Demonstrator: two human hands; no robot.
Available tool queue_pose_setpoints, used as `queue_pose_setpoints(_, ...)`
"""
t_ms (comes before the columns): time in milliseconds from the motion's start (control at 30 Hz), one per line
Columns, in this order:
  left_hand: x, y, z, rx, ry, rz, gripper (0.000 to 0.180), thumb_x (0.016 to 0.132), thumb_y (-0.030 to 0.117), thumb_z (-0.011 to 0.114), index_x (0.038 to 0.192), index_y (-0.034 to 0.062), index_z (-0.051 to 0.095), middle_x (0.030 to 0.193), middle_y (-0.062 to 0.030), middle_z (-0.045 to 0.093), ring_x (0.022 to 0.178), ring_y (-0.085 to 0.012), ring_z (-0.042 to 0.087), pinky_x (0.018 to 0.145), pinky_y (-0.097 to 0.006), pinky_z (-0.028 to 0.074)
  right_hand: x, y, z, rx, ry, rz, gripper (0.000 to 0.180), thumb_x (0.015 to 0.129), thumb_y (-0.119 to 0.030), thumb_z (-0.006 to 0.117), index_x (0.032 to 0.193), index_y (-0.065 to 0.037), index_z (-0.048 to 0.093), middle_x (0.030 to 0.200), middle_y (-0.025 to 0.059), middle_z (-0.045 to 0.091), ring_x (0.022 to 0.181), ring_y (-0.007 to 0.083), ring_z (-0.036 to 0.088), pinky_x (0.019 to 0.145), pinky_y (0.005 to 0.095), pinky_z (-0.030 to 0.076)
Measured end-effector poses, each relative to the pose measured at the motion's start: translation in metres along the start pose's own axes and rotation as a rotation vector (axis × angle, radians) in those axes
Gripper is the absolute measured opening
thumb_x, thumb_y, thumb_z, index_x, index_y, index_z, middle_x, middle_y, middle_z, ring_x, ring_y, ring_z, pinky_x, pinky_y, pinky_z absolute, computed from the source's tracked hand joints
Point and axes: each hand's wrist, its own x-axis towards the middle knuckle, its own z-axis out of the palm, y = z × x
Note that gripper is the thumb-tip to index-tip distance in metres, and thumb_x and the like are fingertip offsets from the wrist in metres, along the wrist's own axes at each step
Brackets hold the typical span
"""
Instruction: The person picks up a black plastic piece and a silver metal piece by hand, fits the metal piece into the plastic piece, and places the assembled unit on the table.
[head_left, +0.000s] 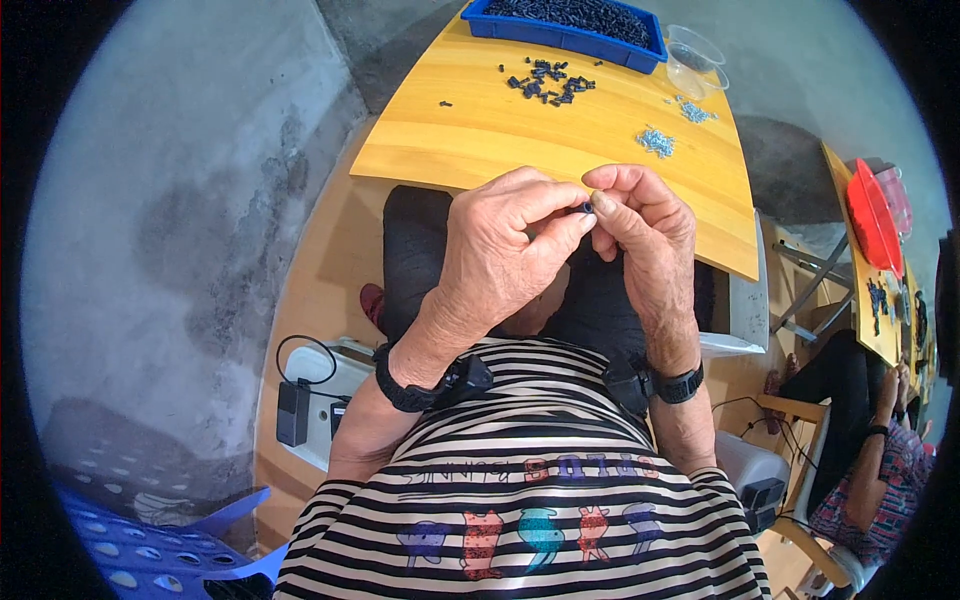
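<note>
My left hand (500, 245) pinches a small black tubular piece (586, 208) between thumb and forefinger, just past the table's near edge. Close against it, my right hand (652, 235) has its thumb and fingertips pressed together; whatever they may hold is too small to tell. Beyond my hands, a loose scatter of black pieces (548, 84) like the held one lies on the yellow wooden table (440, 140). Two little heaps of small silvery parts, a nearer heap (656, 142) and a farther heap (697, 112), lie toward the right side.
At the table's far edge stands a blue tray (565, 42) full of black pieces, beside clear plastic cups (690, 75). A blue plastic chair (150, 550) is at lower left. On the right, another person (870, 490) sits at a table with a red basin (872, 215).
</note>
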Motion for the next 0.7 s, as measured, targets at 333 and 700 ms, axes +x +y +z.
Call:
queue_pose_setpoints(333,0.0,-0.003,-0.004,0.013,-0.054,0.049,0.013,0.072,0.002,0.071,0.084,0.0,0.066,0.072,-0.0079,0.064,0.064,-0.0145,0.061,0.057,-0.025,0.046,-0.001,0.005,-0.001,0.164,-0.053,0.056,0.015,0.087,-0.014,0.062,0.098,-0.004,0.064,0.075,-0.0009,0.064,0.058,0.0037,0.055,0.051,0.0159,0.041)
queue_pose_setpoints(700,-0.001,-0.008,-0.002,-0.062,-0.075,0.039,0.009,0.07,0.002,0.069,0.079,0.0015,0.066,0.067,-0.0076,0.06,0.058,-0.0162,0.058,0.052,-0.027,0.045,0.0,0.015,-0.009,0.325,-0.148,0.132,0.014,0.087,-0.015,0.062,0.096,-0.005,0.064,0.073,-0.0014,0.063,0.057,0.0032,0.054,0.048,0.0151,0.04)
